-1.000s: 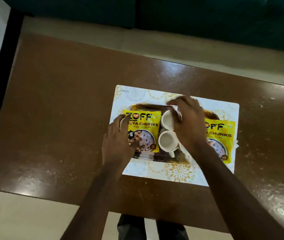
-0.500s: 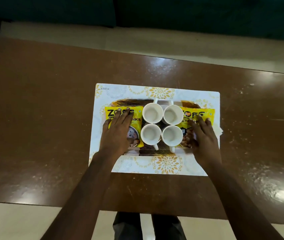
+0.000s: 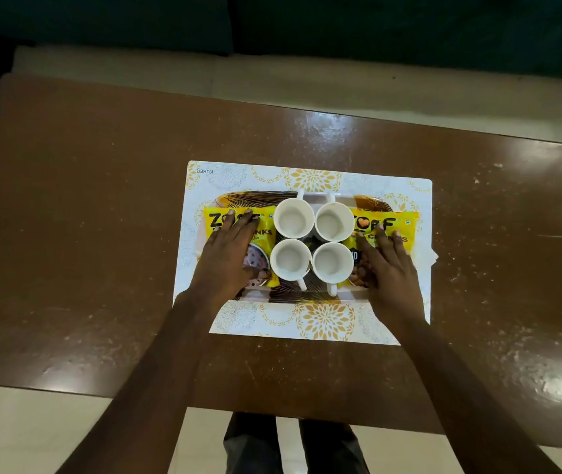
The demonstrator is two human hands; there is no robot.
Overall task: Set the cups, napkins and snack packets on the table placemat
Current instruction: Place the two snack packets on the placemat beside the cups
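White cups point(image 3: 312, 246) stand four together mid-placemat point(image 3: 310, 321) on the tabletop point(image 3: 84, 234). The left hand point(image 3: 228, 260) lies flat, fingers spread, gripping nothing, on the packet point(image 3: 265, 234) at nine o'clock; the right hand point(image 3: 390, 271) likewise on the three o'clock packet point(image 3: 380, 222).

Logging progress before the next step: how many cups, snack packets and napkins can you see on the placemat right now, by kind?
White cups: 4
Yellow snack packets: 2, one under each flat hand, left hand, right hand
Napkins: 1 white corner visible at the placemat's right edge; any others hidden
Total: 7
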